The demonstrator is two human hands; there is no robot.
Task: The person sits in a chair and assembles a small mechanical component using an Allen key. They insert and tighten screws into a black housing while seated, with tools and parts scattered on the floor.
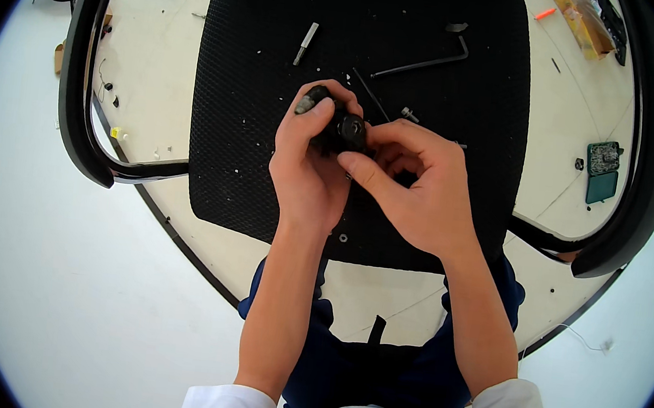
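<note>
Over the black mesh chair seat (248, 116), my left hand (303, 166) is wrapped round a small black mechanical part with a round end (352, 130). A greyish piece (304, 104) shows by the left thumb. From the right, my right hand (427, 195) has its thumb and index finger closed against the part's round end. Its other fingers curl under, and whatever lies between them is hidden. Just beyond the hands, a thin dark rod (370, 95) and a small silver bolt (409, 115) lie on the seat.
Farther up the seat lie a black hex key (425, 62) and a silver screwdriver bit (305, 44). A small nut (343, 238) sits near the front edge. Curved armrests (76, 90) flank the seat. On the right floor is an open green case (603, 173) of small metal pieces.
</note>
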